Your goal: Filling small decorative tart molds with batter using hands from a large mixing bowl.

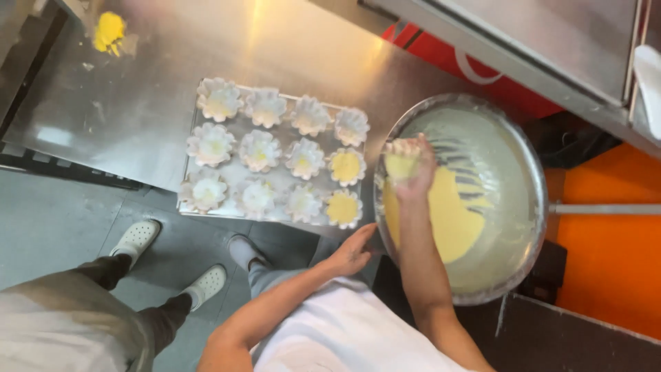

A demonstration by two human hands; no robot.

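Twelve fluted paper cups sit on the baking tray (191,165), which lies on the steel counter (138,89), the biggest surface I have below me. From the look of them, I judge three cups filled with yellow batter: one filled cup (346,166) at the right of the middle row, another (343,208) below it, perhaps a third at the far left of the top row; the remaining cups look empty or only pale at the bottom, so most of the filling is left to do.

Just right of the tray stands the large metal bowl (523,207), with the yellow batter (451,224) pooled at its left and smeared up its wall. My right hand (408,165) is over the bowl's left rim, closed around a batter-filled cup (399,160). My left hand (352,252) rests with fingers loosely spread at the bowl's near edge, gripping nothing that I can make out.

Another person's legs and white shoes (138,238) stand on the floor at the left. A yellow smear (109,31) marks the counter's far corner.
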